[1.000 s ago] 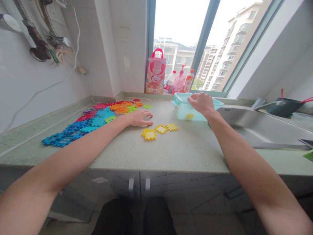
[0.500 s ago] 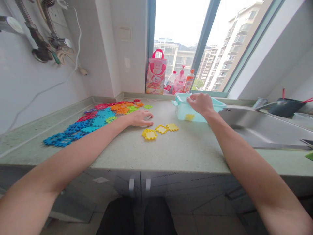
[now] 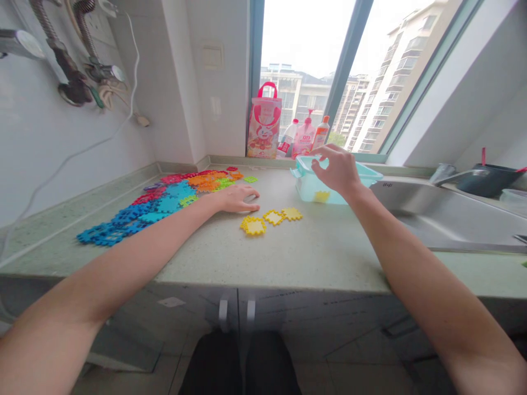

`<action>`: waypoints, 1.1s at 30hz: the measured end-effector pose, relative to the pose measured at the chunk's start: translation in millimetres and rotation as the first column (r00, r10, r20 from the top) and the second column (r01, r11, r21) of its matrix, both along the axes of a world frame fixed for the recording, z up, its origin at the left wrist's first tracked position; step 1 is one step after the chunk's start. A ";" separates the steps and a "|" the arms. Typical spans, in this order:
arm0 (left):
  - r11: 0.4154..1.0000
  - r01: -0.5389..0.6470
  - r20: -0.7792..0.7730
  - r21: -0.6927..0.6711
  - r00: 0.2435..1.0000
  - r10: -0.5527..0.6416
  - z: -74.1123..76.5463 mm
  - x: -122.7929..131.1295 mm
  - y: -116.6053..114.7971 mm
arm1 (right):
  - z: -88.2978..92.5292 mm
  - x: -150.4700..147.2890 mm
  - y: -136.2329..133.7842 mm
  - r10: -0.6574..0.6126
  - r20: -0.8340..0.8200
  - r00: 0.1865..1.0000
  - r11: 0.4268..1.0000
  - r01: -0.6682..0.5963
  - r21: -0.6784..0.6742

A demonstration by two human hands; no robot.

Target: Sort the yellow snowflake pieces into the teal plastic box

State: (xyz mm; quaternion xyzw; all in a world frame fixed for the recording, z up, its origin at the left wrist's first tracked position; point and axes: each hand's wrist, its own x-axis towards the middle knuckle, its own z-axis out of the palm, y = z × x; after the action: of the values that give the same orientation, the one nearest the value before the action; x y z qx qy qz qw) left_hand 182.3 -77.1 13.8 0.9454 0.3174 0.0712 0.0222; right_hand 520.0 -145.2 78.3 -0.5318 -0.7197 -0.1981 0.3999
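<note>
**One yellow piece boxed, three waiting**

While most of the work looks undone, the grey speckled countertop [image 3: 313, 252] carries a spread of multicoloured plastic interlocking tiles [image 3: 156, 203] far left of the translucent teal plastic box [image 3: 313, 189]. Three loose yellow tiles [image 3: 272, 218] lie just left of the box; one sits inside. The right hand [image 3: 335, 170] hovers above it, fingers loosely spread, holding nothing. The left hand [image 3: 239, 198] rests flat, empty.

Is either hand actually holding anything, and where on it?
Nothing is held. The left hand lies flat on the counter; the right hand hovers with fingers spread over the tub.
</note>
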 end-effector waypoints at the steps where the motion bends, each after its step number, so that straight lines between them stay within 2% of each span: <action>1: 1.000 0.001 0.000 0.001 1.000 -0.001 0.2 0.1 -0.6 | 1.1 -7.8 -3.4 0.092 0.013 0.996 0.995 -0.091 -0.028; 3: 1.000 0.004 0.001 0.003 1.000 -0.004 0.7 0.3 -1.7 | 0.2 -24.6 -9.3 0.271 0.033 0.962 0.946 -0.261 -0.191; 5: 1.000 0.003 0.003 0.007 1.000 -0.004 1.2 0.5 -2.4 | -5.1 -40.5 -13.4 0.421 0.029 0.907 0.827 -0.370 -0.424; 7: 1.000 0.004 0.006 0.011 1.000 -0.004 1.4 0.7 -2.4 | -12.9 -53.7 -15.7 0.522 0.004 0.853 0.666 -0.404 -0.628; 9: 1.000 0.007 0.006 0.012 1.000 -0.007 1.3 0.8 -1.9 | -20.3 -63.1 -17.0 0.585 -0.022 0.810 0.518 -0.395 -0.759; 11: 1.000 0.008 0.002 0.013 1.000 -0.008 1.0 0.9 -1.2 | -25.3 -68.8 -18.0 0.616 -0.025 0.788 0.441 -0.371 -0.817; 12: 1.000 0.008 -0.002 0.013 1.000 -0.008 0.9 0.9 -0.9 | -26.9 -70.5 -18.4 0.620 -0.018 0.784 0.432 -0.361 -0.827; 14: 1.000 0.006 -0.009 0.015 1.000 -0.006 0.9 0.9 -0.9 | -29.1 -72.2 -19.0 0.615 0.003 0.789 0.449 -0.346 -0.824; 18: 1.000 0.003 -0.014 0.018 1.000 -0.003 1.5 0.8 -2.1 | -33.3 -73.5 -19.5 0.561 0.022 0.827 0.530 -0.338 -0.778; 21: 1.000 0.015 -0.011 0.015 1.000 -0.015 1.7 0.5 -2.3 | -36.9 -79.1 -22.4 0.535 -0.021 0.844 0.591 -0.393 -0.705; 23: 1.000 0.022 -0.014 0.015 1.000 -0.022 1.8 0.2 -1.7 | -39.3 -86.8 -26.6 0.574 -0.071 0.816 0.586 -0.470 -0.661; 27: 0.999 0.039 -0.020 0.006 0.999 -0.039 2.2 -0.4 -0.2 | -44.8 -105.5 -36.6 0.685 -0.102 0.722 0.528 -0.587 -0.614; 33: 1.000 0.029 -0.026 0.010 0.999 -0.029 1.4 -0.7 2.0 | -50.3 -113.0 -39.6 0.736 -0.031 0.676 0.522 -0.596 -0.609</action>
State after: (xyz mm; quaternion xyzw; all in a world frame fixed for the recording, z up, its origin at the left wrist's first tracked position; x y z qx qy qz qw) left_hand 181.6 -75.0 15.2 0.9508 0.3035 0.0601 0.0142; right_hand 407.0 -184.8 28.0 -0.2800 -0.9331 0.1376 0.1788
